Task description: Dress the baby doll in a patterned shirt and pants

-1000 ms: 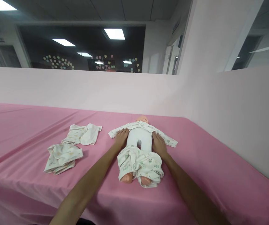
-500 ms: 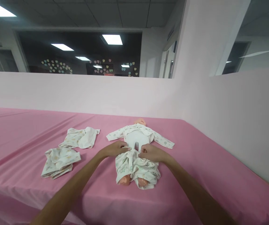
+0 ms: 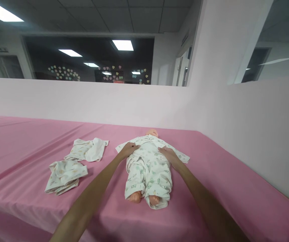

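Note:
A baby doll [image 3: 152, 133] lies on its back, its feet toward me. It wears a white patterned long-sleeved top [image 3: 178, 154] and matching pants [image 3: 156, 173], whose waistband is up at the belly. My left hand [image 3: 129, 149] grips the waistband on the left side, fingers closed on the cloth. On the other side, my right hand [image 3: 169, 155] has its fingers closed at the waistband's edge. Both bare feet [image 3: 135, 197] stick out of the pant legs.
Left of the doll, a folded patterned garment [image 3: 66, 174] lies near the front, and another garment [image 3: 87, 149] lies behind it. Pink cloth [image 3: 28, 144] covers the padded surface. A white wall [image 3: 96, 102] runs along the back, another on the right.
Both hands have moved up the doll, drawing the pants from the upper legs to the belly. The pant legs are now stretched longer, and the white lower body is covered.

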`<state>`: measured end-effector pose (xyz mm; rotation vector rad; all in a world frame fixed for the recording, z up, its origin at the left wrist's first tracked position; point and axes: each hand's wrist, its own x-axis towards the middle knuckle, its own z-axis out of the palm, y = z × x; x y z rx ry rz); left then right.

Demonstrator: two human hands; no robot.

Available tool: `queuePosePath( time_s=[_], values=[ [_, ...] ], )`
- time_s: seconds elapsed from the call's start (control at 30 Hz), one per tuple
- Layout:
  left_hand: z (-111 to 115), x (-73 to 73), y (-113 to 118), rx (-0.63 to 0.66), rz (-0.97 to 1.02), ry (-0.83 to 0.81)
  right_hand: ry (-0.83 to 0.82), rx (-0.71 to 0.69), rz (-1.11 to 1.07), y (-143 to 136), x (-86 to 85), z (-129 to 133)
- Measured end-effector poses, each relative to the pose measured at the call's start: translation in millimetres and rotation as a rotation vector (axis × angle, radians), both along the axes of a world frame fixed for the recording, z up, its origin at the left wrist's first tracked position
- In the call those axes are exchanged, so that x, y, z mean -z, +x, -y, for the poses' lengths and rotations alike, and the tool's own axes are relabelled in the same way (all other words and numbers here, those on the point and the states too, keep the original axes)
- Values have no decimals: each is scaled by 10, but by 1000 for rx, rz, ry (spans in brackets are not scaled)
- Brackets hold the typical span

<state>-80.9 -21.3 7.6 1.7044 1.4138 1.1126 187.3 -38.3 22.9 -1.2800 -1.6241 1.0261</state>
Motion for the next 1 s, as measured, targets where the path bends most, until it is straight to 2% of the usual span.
queuePosePath(
  time_s=[0.07,0.2,0.23,0.27,0.33,0.4,0.47,0.6,0.7,0.87,1.0],
  values=[
    [-79,58,-28,-66,-35,60,-8,-24,11,158,101,-10],
    [-292,83,105,-205,-41,154,-71,-258,-63,343,179,-99],
    [-345,84,164,-248,-43,171,-57,-272,-51,354,173,-137],
    [-391,90,223,-296,-45,182,-20,-238,-23,351,162,-182],
    [-451,117,323,-399,-54,179,86,-78,39,307,139,-285],
    [-462,162,383,-484,-76,152,168,87,58,221,134,-386],
    [-432,208,399,-531,-110,119,203,189,52,112,159,-454],
    [-339,253,332,-539,-157,65,238,352,35,-63,275,-429],
    [-316,249,271,-511,-118,-42,175,416,3,-81,360,-331],
    [-322,172,340,-496,68,-253,-16,287,-109,-47,385,-193],
    [-193,88,486,-430,180,-263,-97,202,-243,-94,335,-126]
  ],
)
